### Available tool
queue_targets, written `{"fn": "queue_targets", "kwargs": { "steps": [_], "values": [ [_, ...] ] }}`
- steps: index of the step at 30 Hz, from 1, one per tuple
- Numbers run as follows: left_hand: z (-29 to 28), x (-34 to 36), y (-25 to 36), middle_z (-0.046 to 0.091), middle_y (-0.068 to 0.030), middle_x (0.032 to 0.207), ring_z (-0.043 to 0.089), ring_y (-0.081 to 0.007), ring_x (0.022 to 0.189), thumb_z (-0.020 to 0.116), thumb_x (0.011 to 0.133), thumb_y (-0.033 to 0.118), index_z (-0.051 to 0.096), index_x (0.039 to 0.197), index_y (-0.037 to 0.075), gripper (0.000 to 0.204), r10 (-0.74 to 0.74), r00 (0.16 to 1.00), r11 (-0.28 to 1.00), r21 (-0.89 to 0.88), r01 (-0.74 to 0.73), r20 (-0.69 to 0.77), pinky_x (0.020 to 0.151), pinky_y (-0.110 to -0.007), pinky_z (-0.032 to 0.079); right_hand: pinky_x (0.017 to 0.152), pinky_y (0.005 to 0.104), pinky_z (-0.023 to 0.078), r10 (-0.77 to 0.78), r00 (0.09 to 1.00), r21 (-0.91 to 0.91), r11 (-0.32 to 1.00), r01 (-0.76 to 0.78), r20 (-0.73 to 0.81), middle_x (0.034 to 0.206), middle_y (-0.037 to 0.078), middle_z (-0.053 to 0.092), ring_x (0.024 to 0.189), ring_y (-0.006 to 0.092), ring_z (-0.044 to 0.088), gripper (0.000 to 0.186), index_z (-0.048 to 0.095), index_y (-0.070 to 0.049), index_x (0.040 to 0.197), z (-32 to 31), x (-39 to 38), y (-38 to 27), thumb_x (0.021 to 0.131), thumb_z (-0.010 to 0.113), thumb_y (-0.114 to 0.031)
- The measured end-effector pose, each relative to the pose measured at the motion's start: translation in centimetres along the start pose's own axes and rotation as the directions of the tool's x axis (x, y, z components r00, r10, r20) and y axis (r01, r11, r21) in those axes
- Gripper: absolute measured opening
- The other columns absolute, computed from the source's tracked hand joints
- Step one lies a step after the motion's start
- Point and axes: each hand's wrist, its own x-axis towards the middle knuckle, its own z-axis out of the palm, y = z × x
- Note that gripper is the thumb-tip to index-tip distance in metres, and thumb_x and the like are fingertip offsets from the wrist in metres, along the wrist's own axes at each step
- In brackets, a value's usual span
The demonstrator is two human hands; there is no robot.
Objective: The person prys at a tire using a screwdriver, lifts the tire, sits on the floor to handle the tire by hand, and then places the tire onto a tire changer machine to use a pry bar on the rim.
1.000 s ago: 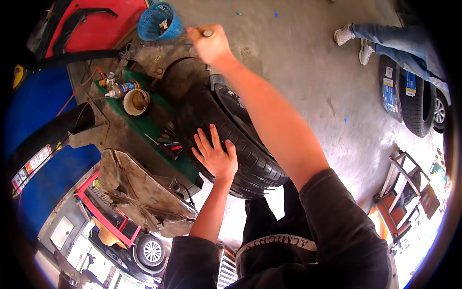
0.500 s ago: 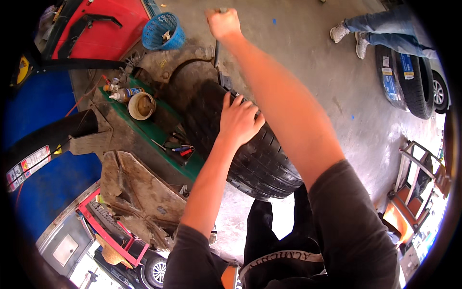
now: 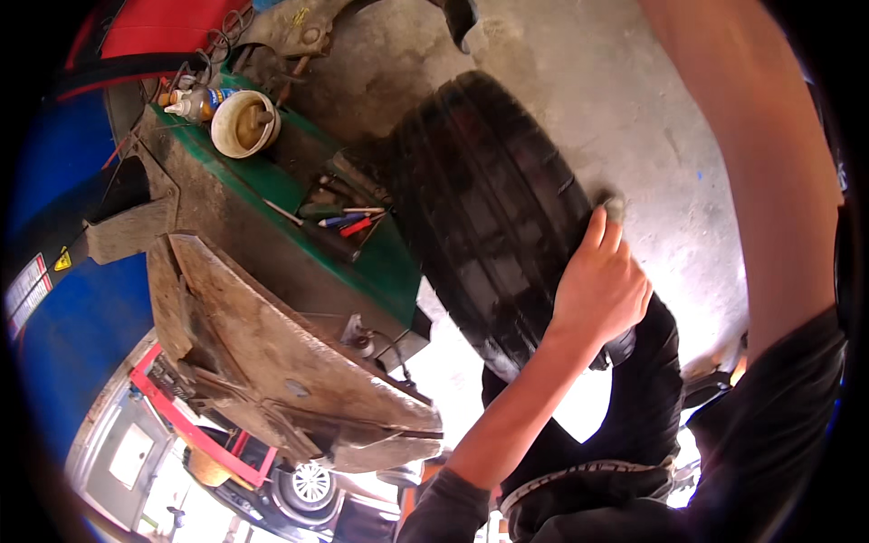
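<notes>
A black car tire (image 3: 484, 208) stands in front of my legs, its tread facing up toward me. My left hand (image 3: 602, 290) lies over the tire's right edge with its fingers curled closed. A short pale stub (image 3: 615, 209) shows at those fingertips; what it belongs to is hidden. My right forearm (image 3: 760, 136) runs up along the right side and leaves the picture at the top, so the right hand is out of sight.
Left of the tire is a green-and-grey machine base (image 3: 299, 262) bearing screwdrivers (image 3: 348, 222), a white tub (image 3: 245, 124) and a bottle (image 3: 201, 103). A worn, dirty metal plate (image 3: 272, 335) juts out nearer me. A curved dark metal part (image 3: 460, 23) hangs at the top.
The view has shifted, and the tire now appears more upright. My left hand has moved from the tire's top to its right edge. My right fist, which held a bar, has left the picture.
</notes>
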Motion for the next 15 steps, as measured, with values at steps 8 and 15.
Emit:
{"fn": "queue_targets", "kwargs": {
  "steps": [8, 15],
  "values": [
    [3.8, -1.7, 6.8, 0.071, -0.0146, 0.083, 0.062, -0.0327, 0.108, 0.063, 0.084, 0.029, 0.075, 0.073, -0.001, 0.034, -0.037, 0.996, 0.996, 0.086, 0.030, 0.078, 0.118, -0.048, 0.032, 0.096, 0.0465, 0.054, 0.253, 0.905, -0.039, 0.966, -0.255, 0.342, 0.136, 0.027, 0.055, 0.124, 0.0369, 0.057, 0.088, 0.047, 0.005, 0.138, -11.0, -1.1, 11.1, 0.080, 0.070, -0.057],
    [6.9, -4.0, 11.0, 0.068, -0.0117, 0.081, 0.061, -0.0312, 0.105, 0.067, 0.076, 0.033, 0.074, 0.072, 0.001, 0.033, -0.033, 0.998, 0.994, 0.104, 0.028, 0.049, 0.118, -0.047, 0.034, 0.093, 0.0453, 0.056, 0.359, 0.533, -0.173, 0.914, -0.367, 0.766, 0.148, 0.026, 0.047, 0.131, 0.0381, 0.052, 0.116, 0.034, 0.002, 0.154, -21.2, -25.9, 13.8, 0.075, 0.074, -0.074]
  ]
}}
